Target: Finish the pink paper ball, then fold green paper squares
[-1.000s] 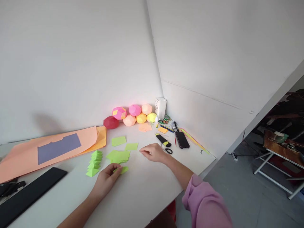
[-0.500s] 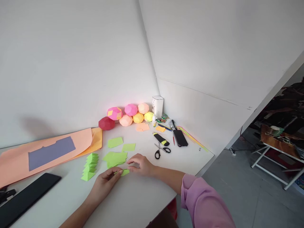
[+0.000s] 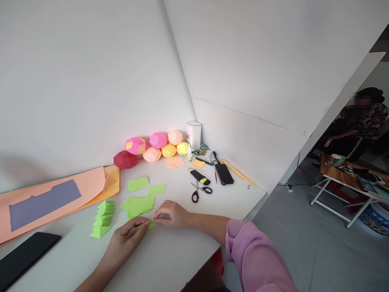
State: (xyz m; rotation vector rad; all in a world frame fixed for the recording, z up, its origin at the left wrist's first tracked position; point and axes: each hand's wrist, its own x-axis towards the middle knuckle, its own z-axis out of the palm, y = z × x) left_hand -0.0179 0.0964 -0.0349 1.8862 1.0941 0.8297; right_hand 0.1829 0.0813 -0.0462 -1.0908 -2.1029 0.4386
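Both my hands meet over a small green paper piece (image 3: 149,224) on the white table (image 3: 182,251). My left hand (image 3: 126,237) pinches its left end, and my right hand (image 3: 172,213) has its fingers closed on its right end. Just behind them lies a loose pile of green paper squares (image 3: 138,204). A stack of folded green pieces (image 3: 102,218) stands to the left of my left hand.
Black-handled scissors (image 3: 199,191), a black-and-yellow marker (image 3: 199,177) and a phone (image 3: 224,173) lie at the right. Paper balls (image 3: 152,146) line the back corner beside a white box (image 3: 193,135). Orange sheets (image 3: 54,194) and a black bar (image 3: 24,255) lie left. A person sits far right.
My right hand came back from near the scissors to the green piece and closed on it beside my left hand. The view has swung right.
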